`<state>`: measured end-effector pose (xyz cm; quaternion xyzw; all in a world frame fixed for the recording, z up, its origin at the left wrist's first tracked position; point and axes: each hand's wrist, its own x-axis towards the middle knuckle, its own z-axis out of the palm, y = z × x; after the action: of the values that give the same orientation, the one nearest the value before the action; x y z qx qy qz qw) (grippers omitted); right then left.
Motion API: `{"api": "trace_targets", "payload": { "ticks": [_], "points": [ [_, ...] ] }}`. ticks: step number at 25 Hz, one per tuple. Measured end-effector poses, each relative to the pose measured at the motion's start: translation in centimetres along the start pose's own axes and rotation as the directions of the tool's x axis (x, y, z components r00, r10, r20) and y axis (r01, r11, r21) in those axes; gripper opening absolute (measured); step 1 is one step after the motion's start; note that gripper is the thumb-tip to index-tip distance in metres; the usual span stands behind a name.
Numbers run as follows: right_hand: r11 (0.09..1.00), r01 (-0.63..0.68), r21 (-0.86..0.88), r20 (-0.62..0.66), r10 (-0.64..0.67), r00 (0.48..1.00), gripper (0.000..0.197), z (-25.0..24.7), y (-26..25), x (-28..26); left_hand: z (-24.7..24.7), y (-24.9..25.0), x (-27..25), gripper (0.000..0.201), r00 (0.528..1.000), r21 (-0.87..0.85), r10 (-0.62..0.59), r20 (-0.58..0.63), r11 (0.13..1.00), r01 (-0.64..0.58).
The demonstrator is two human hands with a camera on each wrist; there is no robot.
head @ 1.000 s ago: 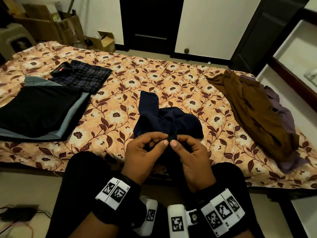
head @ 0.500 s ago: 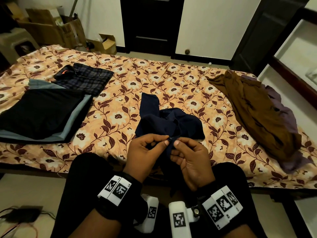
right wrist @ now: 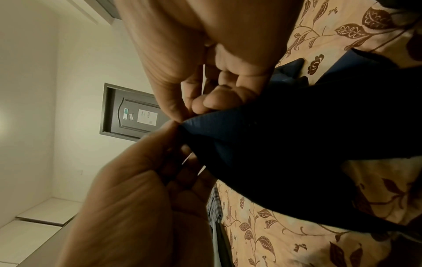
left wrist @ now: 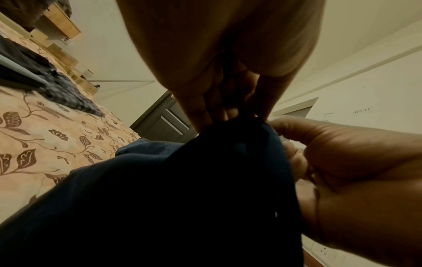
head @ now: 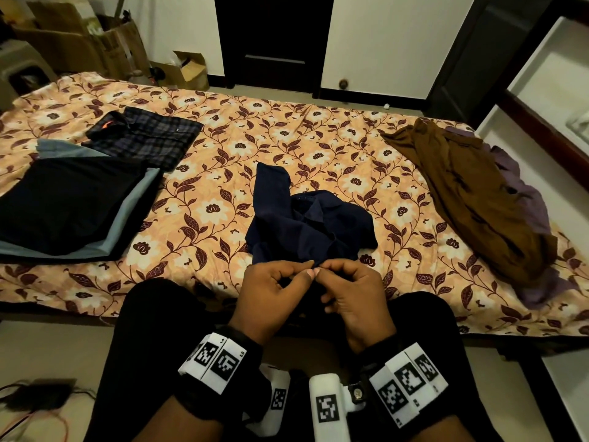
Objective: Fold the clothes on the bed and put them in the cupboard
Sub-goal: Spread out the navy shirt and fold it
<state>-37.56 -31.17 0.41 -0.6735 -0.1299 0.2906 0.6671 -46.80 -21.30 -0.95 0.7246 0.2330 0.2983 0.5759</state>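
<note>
A crumpled navy shirt (head: 306, 224) lies on the floral bed (head: 223, 186), its near edge pulled up off the front of the mattress. My left hand (head: 277, 288) and right hand (head: 347, 288) meet at that edge, thumb and fingertips of each pinching the navy cloth side by side. The left wrist view shows my left hand (left wrist: 226, 110) nipping the fabric (left wrist: 182, 189) at its top. In the right wrist view my right hand (right wrist: 194, 106) pinches the shirt (right wrist: 297, 140) edge next to the left one.
Folded dark and grey clothes (head: 70, 202) and a folded plaid shirt (head: 149, 138) lie at the bed's left. A brown garment (head: 471, 193) over a purple one (head: 522, 199) is heaped at the right. Cardboard boxes (head: 79, 43) and a dark door (head: 274, 43) stand behind.
Both hands stay pinched together on the navy shirt's near edge, fingertips shifting slightly along it. The shirt's heap on the bed has barely moved.
</note>
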Motion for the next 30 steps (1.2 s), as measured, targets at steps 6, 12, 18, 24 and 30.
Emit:
{"api": "trace_targets", "payload": {
  "ticks": [6, 12, 18, 24, 30],
  "points": [
    [0.999, -0.046, 0.028, 0.004, 0.046, 0.999, 0.005, 0.0, 0.9, 0.6, -0.3, -0.9, 0.4, 0.032, 0.99, 0.18, 0.117, 0.075, 0.975, -0.129],
    [0.999, -0.045, 0.018, 0.066, 0.044, 0.997, 0.009, 0.3, 1.2, 0.4, -0.5, -1.2, 0.6, 0.025, 0.996, 0.292, 0.075, -0.055, 0.955, -0.055],
    [0.998, 0.041, -0.053, 0.172, -0.031, 0.985, 0.012, 0.5, 1.8, 0.6, -0.7, -1.5, 0.8, 0.012, 0.991, 0.16, -0.044, -0.126, 0.985, 0.064],
    [0.912, 0.304, -0.275, 0.159, -0.269, 0.95, 0.016, 0.3, 2.9, 1.3, -1.5, -1.8, 0.8, 0.012, 0.997, -0.009, -0.057, 0.054, 0.998, 0.058],
    [0.992, 0.113, -0.058, 0.225, -0.097, 0.97, 0.012, 0.0, 2.5, 1.1, -1.6, -2.0, 1.0, 0.009, 0.993, 0.015, -0.067, 0.093, 0.998, 0.066]
  ]
}}
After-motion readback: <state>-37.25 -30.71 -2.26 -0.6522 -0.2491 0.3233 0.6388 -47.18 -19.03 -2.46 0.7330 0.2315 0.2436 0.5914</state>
